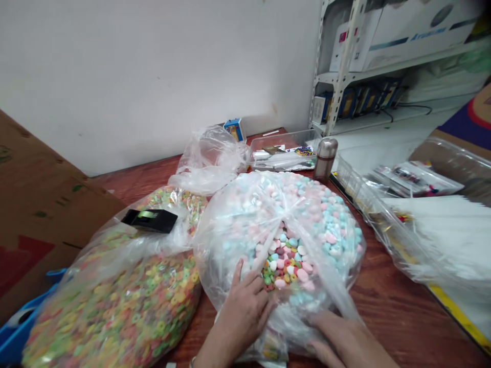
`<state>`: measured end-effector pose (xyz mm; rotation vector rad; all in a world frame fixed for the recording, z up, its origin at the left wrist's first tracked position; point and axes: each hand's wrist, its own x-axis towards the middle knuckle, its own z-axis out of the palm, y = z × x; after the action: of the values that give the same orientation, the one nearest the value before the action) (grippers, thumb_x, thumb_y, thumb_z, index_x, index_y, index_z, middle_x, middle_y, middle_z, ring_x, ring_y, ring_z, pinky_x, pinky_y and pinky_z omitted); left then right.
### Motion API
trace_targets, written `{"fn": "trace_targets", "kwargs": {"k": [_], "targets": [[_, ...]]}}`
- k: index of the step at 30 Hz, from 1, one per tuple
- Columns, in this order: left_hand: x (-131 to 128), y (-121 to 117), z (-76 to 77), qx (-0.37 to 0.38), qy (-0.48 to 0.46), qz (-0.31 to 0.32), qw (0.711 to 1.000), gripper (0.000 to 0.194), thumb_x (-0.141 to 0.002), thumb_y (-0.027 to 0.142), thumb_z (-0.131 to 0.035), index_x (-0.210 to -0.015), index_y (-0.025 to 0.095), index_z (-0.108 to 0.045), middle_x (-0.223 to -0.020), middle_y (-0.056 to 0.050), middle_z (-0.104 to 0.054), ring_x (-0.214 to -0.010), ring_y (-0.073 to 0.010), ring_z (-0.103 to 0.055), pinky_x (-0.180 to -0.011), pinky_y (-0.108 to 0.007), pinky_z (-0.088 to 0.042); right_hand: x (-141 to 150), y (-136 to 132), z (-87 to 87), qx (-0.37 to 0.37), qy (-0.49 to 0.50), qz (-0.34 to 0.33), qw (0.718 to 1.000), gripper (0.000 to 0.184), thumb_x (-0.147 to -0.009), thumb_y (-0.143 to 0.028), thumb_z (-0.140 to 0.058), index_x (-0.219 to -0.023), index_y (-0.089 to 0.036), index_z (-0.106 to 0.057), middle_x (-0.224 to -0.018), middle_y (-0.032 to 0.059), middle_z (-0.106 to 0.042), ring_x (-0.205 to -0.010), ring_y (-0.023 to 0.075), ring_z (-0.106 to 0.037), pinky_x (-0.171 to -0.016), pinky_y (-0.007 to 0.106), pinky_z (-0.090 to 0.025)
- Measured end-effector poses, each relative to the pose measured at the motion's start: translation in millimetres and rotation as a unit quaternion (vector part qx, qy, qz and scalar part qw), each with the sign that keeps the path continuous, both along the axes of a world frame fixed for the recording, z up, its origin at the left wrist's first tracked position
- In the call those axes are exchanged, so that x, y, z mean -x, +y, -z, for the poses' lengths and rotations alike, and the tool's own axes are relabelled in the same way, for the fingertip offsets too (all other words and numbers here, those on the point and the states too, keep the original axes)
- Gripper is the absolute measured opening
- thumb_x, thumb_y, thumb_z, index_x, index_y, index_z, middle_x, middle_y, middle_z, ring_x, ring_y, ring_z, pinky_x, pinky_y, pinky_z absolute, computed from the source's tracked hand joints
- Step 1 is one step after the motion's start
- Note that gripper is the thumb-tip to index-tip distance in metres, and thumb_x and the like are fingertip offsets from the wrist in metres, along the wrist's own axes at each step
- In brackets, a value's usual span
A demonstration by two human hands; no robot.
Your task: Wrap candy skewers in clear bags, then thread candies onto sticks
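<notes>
A large clear plastic bag (339, 225) full of pastel pink, blue and white sweets stands in front of me, its film gathered in the middle. Through a gap in the film I see loose sweets (286, 260) mixed with small coloured rings. My left hand (247, 301) lies on the near left side of the gap, index finger stretched out and the others bent. At the near right, my right hand (335, 335) rests against the film, blurred, with its fingertips partly hidden. Below the hands, a small printed packet (271, 350) shows under the plastic.
On the left sits a bag of coloured cereal rings (126, 301) with a black scoop-like object (151, 220) on top. A cardboard box (46, 204) stands beyond it. A metallic flask (325, 159), a clear tray (284, 158) and a clear bin (387, 240) of white papers surround the sweets.
</notes>
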<state>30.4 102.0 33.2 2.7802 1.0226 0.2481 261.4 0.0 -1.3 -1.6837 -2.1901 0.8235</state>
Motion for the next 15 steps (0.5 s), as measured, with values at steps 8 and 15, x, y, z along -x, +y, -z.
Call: {"fn": "trace_targets", "kwargs": {"k": [8,15], "targets": [[8,-4,-4.0,-0.019,-0.010,-0.033,0.999,0.018,-0.090,0.025,-0.056,-0.074,0.023,-0.064,-0.081,-0.001,-0.066,-0.110,-0.0238,-0.060,-0.118,-0.061,-0.012,25,42,20.8,-0.326,-0.051,0.005,0.944,0.026,-0.084,-0.017,-0.065,-0.109,-0.020,-0.066,-0.090,0.0033,-0.071,-0.098,0.0274,-0.061,-0.102,0.050,-0.035],[20,-5,7.1,-0.057,-0.013,-0.090,0.994,0.017,-0.089,0.021,-0.055,-0.074,0.021,-0.061,-0.080,-0.002,-0.064,-0.103,-0.0241,-0.062,-0.116,-0.064,-0.014,6,13,61.6,-0.357,-0.097,-0.009,0.929,0.016,-0.073,-0.017,-0.070,-0.090,-0.018,-0.067,-0.082,0.0036,-0.067,-0.092,0.0275,-0.057,-0.091,0.046,-0.036]]}}
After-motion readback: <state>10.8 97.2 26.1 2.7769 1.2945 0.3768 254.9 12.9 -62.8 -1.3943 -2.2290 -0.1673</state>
